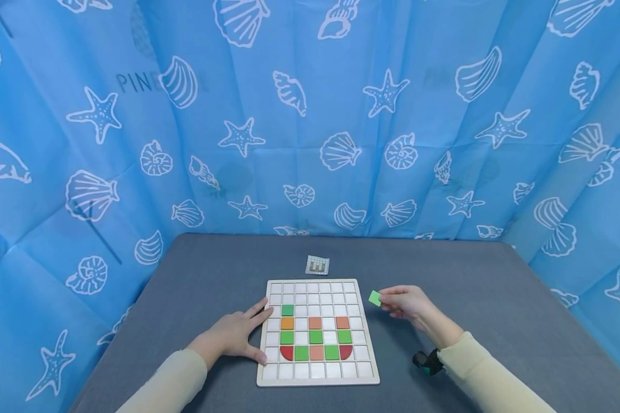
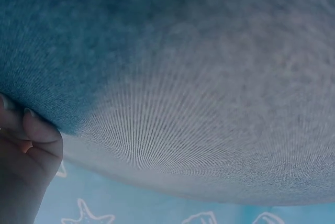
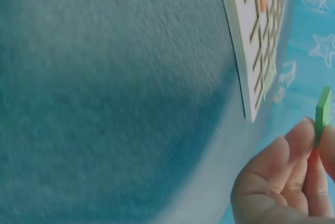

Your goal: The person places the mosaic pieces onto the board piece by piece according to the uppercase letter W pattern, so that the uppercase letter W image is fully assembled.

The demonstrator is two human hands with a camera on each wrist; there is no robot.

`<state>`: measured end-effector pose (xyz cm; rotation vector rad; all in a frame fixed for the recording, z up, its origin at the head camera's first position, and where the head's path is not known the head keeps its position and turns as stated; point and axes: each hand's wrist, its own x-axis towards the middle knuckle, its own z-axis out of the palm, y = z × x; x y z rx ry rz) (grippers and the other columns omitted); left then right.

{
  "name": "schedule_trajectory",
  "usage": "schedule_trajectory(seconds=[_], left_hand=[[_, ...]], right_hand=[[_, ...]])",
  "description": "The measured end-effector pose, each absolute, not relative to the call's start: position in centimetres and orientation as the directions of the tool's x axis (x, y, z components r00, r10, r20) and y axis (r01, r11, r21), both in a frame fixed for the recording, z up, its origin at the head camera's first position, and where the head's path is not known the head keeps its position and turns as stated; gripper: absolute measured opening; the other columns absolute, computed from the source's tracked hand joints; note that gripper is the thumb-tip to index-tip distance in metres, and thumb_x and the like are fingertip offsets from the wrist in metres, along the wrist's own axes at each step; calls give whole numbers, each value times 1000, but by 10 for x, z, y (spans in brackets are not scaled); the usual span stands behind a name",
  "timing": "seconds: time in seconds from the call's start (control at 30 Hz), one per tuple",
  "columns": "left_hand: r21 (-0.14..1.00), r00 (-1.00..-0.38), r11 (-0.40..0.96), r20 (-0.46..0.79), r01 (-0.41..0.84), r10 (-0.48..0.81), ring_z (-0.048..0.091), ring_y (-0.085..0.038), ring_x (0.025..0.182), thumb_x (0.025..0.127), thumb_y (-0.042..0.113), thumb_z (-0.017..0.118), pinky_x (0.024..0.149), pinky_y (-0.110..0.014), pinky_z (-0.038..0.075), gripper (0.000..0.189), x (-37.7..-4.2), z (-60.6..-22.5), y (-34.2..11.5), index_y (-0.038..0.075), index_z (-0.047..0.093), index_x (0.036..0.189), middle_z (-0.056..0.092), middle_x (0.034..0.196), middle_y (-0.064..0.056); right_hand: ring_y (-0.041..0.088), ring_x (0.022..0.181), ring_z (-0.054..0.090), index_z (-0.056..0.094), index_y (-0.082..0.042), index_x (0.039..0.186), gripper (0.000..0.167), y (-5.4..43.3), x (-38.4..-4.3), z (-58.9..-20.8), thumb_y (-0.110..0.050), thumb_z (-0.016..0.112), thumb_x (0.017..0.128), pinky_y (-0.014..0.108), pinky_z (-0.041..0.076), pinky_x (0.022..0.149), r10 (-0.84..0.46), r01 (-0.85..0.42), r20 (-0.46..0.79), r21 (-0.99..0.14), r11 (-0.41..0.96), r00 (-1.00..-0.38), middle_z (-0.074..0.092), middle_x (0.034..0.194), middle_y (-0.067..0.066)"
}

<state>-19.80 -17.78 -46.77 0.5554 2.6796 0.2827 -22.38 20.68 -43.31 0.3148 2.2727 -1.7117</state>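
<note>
A white grid board [image 1: 301, 371] lies on the table with coloured tiles set in some of its squares. The tiles are green, orange and salmon squares, with a red rounded piece [image 1: 286, 352] at each lower corner of the pattern. My left hand [image 1: 232, 334] rests at the board's left edge, its fingers spread and touching the rim. Off the board's upper right side, my right hand [image 1: 409, 305] pinches a light green square tile [image 1: 374, 298] between thumb and fingers. In the right wrist view the green tile [image 3: 323, 111] stands on edge in that pinch.
Behind the board lies a small printed card [image 1: 317, 265] showing a grid pattern. A dark strap-like object [image 1: 427, 362] is by the right wrist. The grey tabletop [image 1: 227, 258] ends at a blue curtain [image 1: 299, 143] with white shells and starfish.
</note>
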Motion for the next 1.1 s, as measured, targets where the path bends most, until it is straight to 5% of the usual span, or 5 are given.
schedule_trajectory(seconds=[0.47, 1.1], left_hand=[[254, -844, 904, -339, 343, 415, 45, -38, 129, 66, 72, 72, 98, -51, 40, 108, -199, -466, -177, 26, 31, 154, 15, 162, 5], [264, -850, 909, -340, 323, 401, 45, -36, 129, 64, 74, 71, 98, -51, 40, 110, -200, -468, -177, 27, 30, 155, 14, 162, 4]], right_hand=[[19, 76, 60, 70, 6, 109, 22, 175, -225, -443, -7, 66, 92, 34, 49, 68, -73, 280, -322, -899, 338, -944, 67, 85, 4], [16, 57, 43, 74, 2, 101, 14, 149, -240, -454, -5, 67, 91, 29, 36, 56, -131, 213, -306, -857, 469, -943, 60, 74, 5]])
